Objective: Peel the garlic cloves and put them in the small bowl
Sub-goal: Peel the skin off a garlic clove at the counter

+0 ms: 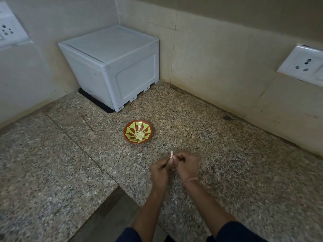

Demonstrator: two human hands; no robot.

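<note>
Left hand and right hand drawn together, forearms converging, both curled, pinching one garlic clove

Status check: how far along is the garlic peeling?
Done: a few pale peeled cloves lie in the small bowl. In hand: left hand and right hand pinch one clove, hidden between them, a strip of skin sticking up. Left: finish this clove and bowl it; no other unpeeled cloves show.

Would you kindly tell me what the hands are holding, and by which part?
The left hand and right hand pinch a garlic clove between them, a strip of skin sticking up. The clove is mostly hidden, so which part cannot be told.
</note>
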